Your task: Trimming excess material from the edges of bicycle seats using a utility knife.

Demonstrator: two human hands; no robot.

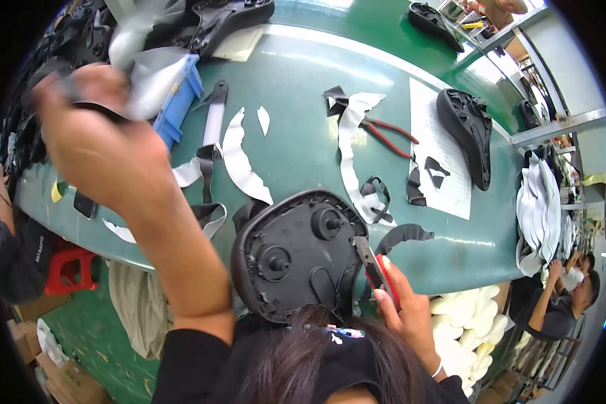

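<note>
My right hand grips a red-and-grey utility knife, its grey front end at the right rim of a black seat pad. The pad lies underside up against my body, showing a plastic shell with two round posts. My raised left hand is at the upper left, smeared by motion. A dark strip shows by its fingers, and a blurred pale sheet lies just beyond; I cannot make out whether the hand holds either. A curved dark offcut rests near the knife.
White and black trimmings are scattered over the green table. Red-handled pliers, a paper sheet and another black seat pad lie beyond. A blue bin stands left. Other people are at both sides.
</note>
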